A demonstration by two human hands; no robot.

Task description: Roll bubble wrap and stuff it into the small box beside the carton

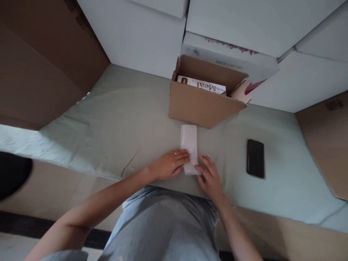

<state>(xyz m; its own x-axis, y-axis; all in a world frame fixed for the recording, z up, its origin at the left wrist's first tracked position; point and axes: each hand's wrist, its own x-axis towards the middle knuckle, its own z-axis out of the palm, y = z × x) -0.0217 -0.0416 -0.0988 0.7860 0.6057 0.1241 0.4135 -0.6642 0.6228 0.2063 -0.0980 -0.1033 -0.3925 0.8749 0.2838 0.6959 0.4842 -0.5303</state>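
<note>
A flat, narrow white package [189,139], which looks like bubble wrap, lies lengthwise on the cloth-covered table. My left hand [172,164] rests on its left side with the fingers stretched out flat across it. At its lower right edge is my right hand [209,175], its fingers apart and slightly bent, the tips touching the package. Neither hand is lifting it. Whether anything is inside the wrap cannot be seen.
Just beyond the package stands an open cardboard box [201,105] with a white carton marked "Meal" [203,84] inside. A dark phone [255,158] lies to the right. Large brown boxes [40,72] flank the table, and white boxes [141,40] line the back.
</note>
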